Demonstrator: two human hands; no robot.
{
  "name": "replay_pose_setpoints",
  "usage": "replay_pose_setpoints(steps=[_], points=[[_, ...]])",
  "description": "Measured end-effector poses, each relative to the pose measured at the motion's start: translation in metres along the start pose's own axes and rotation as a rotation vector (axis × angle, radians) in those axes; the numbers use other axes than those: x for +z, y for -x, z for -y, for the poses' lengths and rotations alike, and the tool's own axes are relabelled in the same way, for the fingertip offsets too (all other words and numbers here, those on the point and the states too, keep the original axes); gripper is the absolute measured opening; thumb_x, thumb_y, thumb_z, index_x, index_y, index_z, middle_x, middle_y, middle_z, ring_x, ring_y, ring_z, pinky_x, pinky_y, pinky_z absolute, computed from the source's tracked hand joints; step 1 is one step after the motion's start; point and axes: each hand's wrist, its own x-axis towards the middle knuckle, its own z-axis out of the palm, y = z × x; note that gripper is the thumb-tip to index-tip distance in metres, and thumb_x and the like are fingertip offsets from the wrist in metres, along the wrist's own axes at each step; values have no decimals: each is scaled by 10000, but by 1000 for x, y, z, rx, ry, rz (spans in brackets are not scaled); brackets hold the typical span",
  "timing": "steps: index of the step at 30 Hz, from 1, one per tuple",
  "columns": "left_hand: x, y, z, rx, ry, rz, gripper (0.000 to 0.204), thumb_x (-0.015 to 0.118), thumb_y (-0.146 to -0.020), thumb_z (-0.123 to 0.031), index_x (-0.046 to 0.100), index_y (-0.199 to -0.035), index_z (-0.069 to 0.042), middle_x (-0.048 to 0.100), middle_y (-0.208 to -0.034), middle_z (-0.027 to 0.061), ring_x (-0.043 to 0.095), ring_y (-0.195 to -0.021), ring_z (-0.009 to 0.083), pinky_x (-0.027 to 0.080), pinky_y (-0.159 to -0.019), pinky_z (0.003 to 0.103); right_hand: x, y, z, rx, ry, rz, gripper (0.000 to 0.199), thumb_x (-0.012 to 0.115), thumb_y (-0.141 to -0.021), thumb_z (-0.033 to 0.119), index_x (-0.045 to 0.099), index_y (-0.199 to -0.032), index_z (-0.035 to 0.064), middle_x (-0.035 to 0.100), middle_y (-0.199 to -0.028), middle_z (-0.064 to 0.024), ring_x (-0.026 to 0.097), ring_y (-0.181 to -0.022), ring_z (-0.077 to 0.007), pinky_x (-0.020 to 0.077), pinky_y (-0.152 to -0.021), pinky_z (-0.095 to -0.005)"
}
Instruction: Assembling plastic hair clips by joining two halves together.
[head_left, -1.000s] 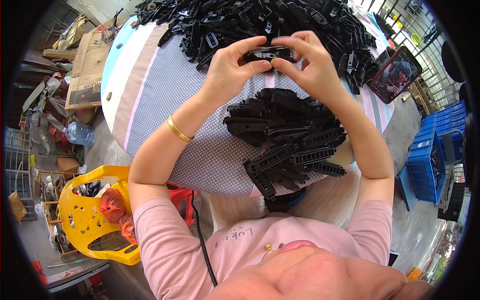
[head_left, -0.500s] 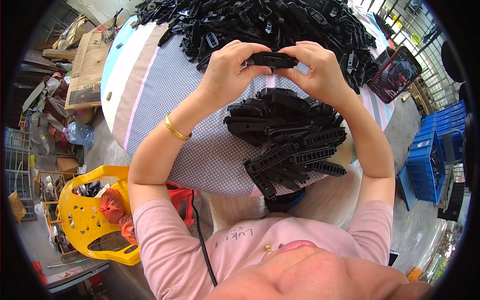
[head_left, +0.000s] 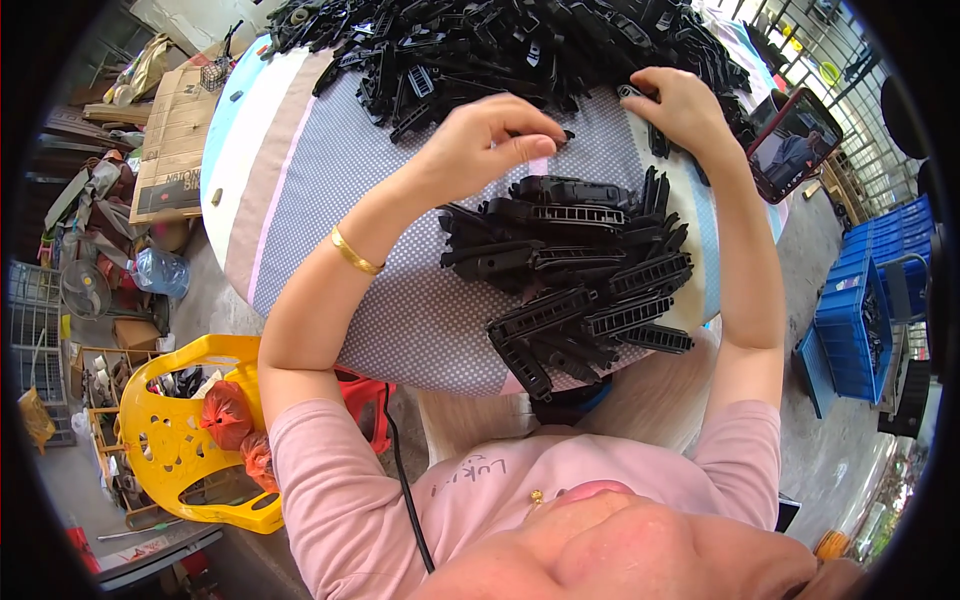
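1. The black ribbed plastic parts (head_left: 590, 270) lie stacked in a near pile on the cloth-covered table (head_left: 330, 200), just below our hands. They look like rigid moulded clips with slotted faces; we judge them light, stiff and not fragile, with ribs that give grip.
2. Best hold, in our judgement: pinch across the narrow sides near mid-length, since the ends interlock with neighbours.
3. Our left hand (head_left: 490, 140) hovers over the pile's top edge, fingers curled, thumb against forefinger; whether it pinches anything we cannot tell.
4. Our right hand (head_left: 685, 105) reaches into the loose heap of parts (head_left: 500, 50) farther back, fingers bent onto it; grip not discernible.
5. A phone (head_left: 795, 145) rests at the table's right edge.
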Motion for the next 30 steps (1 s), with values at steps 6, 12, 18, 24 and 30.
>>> replay_pose_setpoints(steps=[6, 12, 18, 24, 30], points=[[5, -4, 33, 160, -786, -129, 269, 673, -755, -117, 628, -1006, -33, 615, -986, 83, 576, -892, 181, 477, -758, 286, 10, 5, 19, -11, 318, -1, 422, 668, -746, 204, 584, -1141, 81, 622, -1016, -95, 581, -968, -236, 470, -849, -339], [2, -5, 19, -257, -50, -189, 285, 652, -803, -132, 586, -1033, 22, 644, -890, 84, 590, -762, 116, 477, -667, 233, 4, 11, 30, -149, -745, -87, 495, 694, -744, 121, 539, -1213, 95, 606, -943, -76, 578, -847, -126, 496, -776, -259], [5, -2, 16, -302, 324, -165, 329, 613, -852, -150, 536, -1102, 48, 637, -947, 97, 595, -795, 112, 477, -673, 215, 10, 16, 56, -75, -987, 98, 251, 668, -825, 205, 594, -988, 30, 591, -697, -6, 599, -612, -86, 513, -611, -202], [5, 0, 9, -413, 605, -186, 318, 527, -909, -132, 520, -1173, 44, 610, -1005, 112, 620, -827, 170, 501, -679, 249, 14, 23, 67, -92, -988, 202, 233, 575, -893, 231, 559, -993, 21, 638, -731, -63, 617, -608, -96, 504, -544, -209], [3, 0, 4, -356, 762, -152, 330, 560, -893, -134, 540, -1179, 29, 619, -975, 87, 605, -784, 140, 485, -657, 220, 27, 25, 72, -88, -1038, 71, 239, 609, -871, 225, 510, -926, 15, 634, -730, -72, 619, -600, -108, 506, -541, -211]])
